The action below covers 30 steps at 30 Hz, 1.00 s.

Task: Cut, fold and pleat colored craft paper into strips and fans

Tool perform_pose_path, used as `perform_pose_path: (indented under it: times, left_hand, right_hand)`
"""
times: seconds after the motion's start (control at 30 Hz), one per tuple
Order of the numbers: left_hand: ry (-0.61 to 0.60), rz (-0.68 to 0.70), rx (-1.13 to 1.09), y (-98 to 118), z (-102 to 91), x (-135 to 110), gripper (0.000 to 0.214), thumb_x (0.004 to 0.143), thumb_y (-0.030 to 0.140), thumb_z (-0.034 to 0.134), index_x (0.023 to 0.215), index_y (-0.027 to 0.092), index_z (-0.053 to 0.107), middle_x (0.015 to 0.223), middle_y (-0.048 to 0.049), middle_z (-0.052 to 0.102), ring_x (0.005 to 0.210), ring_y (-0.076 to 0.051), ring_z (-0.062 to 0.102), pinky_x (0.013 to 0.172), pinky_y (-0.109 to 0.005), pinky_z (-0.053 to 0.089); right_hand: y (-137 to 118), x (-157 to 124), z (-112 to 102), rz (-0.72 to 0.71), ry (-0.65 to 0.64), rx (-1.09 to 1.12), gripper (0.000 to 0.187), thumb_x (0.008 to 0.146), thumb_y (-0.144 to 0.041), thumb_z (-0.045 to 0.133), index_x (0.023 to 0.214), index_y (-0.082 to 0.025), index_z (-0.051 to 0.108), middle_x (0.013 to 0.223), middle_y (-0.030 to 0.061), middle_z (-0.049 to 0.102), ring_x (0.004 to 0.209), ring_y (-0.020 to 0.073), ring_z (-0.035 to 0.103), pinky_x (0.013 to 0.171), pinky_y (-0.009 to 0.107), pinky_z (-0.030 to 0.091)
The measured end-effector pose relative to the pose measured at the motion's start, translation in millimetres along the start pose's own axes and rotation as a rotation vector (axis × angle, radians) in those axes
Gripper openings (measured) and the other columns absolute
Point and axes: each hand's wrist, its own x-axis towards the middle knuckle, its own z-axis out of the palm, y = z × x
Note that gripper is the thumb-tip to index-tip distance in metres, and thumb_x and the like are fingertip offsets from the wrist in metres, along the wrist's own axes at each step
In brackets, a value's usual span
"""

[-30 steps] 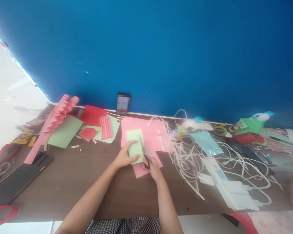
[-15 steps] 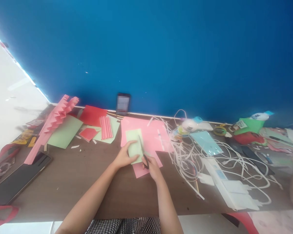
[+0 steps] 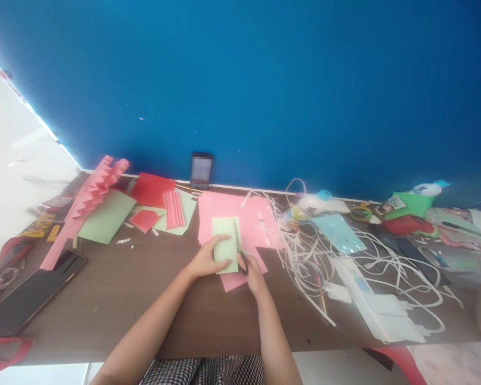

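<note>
My left hand [image 3: 206, 261] pinches the lower left edge of a pale green sheet of paper [image 3: 225, 241] and holds it over a large pink sheet [image 3: 251, 224] on the brown table [image 3: 116, 299]. My right hand [image 3: 253, 275] grips black-handled scissors [image 3: 241, 256], whose blades run up along the right side of the green sheet. Both hands sit close together near the table's middle.
Folded pink accordion paper [image 3: 88, 199], red and green sheets [image 3: 152, 190] and a phone [image 3: 28, 294] lie to the left. A dark phone [image 3: 202, 170] leans on the blue wall. White cables and paper strips [image 3: 324, 256], chargers [image 3: 388, 321], a glue gun [image 3: 318, 203] and tape [image 3: 361, 215] crowd the right.
The green sheet has shifted slightly right and toward me, and the scissors sit further along its right edge. Both hands stay in nearly the same spot.
</note>
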Motion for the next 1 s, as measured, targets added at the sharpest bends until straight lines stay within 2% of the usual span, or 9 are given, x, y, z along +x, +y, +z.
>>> perform_pose_path:
  times: [0.17, 0.37, 0.67, 0.83, 1.0]
  left_hand:
    - [0.003, -0.006, 0.01, 0.1, -1.1, 0.2, 0.056, 0.068, 0.02, 0.061, 0.12, 0.021, 0.042, 0.121, -0.0057, 0.05, 0.11, -0.022, 0.048, 0.096, -0.034, 0.039]
    - [0.007, -0.016, 0.019, 2.9, -1.9, 0.1, 0.056, 0.067, 0.019, 0.06, 0.12, 0.021, 0.042, 0.122, -0.0059, 0.05, 0.111, -0.023, 0.048, 0.097, -0.036, 0.038]
    - [0.004, -0.003, 0.011, 1.1, -1.7, -0.3, 0.056, 0.067, 0.019, 0.06, 0.12, 0.022, 0.041, 0.122, -0.0052, 0.05, 0.111, -0.022, 0.048, 0.095, -0.034, 0.039]
    - [-0.081, -0.004, -0.02, 0.8, 0.1, -1.3, 0.057, 0.067, 0.021, 0.061, 0.12, 0.022, 0.041, 0.119, -0.0048, 0.051, 0.103, -0.02, 0.052, 0.089, -0.032, 0.044]
    - [-0.087, -0.001, -0.026, 2.6, -0.1, -1.2, 0.057, 0.066, 0.02, 0.06, 0.12, 0.022, 0.041, 0.119, -0.0047, 0.051, 0.104, -0.02, 0.052, 0.09, -0.033, 0.043]
  right_hand:
    - [0.2, 0.3, 0.5, 0.008, -0.008, -0.044, 0.042, 0.072, -0.057, 0.051, 0.061, -0.016, 0.053, 0.057, -0.0008, 0.046, 0.058, 0.0136, 0.039, 0.054, 0.025, 0.032]
    - [2.1, 0.6, 0.2, 0.008, -0.026, 0.001, 0.035, 0.076, -0.05, 0.052, 0.067, -0.015, 0.056, 0.061, -0.001, 0.047, 0.058, 0.0126, 0.038, 0.054, 0.024, 0.031]
    - [4.7, 1.5, 0.6, 0.011, -0.014, 0.019, 0.031, 0.075, -0.044, 0.054, 0.061, -0.016, 0.051, 0.059, -0.0024, 0.043, 0.058, 0.0119, 0.036, 0.057, 0.024, 0.032]
    - [2.0, 0.8, 0.2, -0.01, 0.032, 0.037, 0.034, 0.075, -0.047, 0.053, 0.062, -0.016, 0.05, 0.061, -0.0013, 0.044, 0.059, 0.0124, 0.037, 0.055, 0.024, 0.032]
    - [1.0, 1.1, 0.1, 0.008, 0.035, -0.006, 0.04, 0.072, -0.055, 0.052, 0.066, -0.016, 0.054, 0.064, 0.0003, 0.047, 0.061, 0.0141, 0.04, 0.054, 0.024, 0.033]
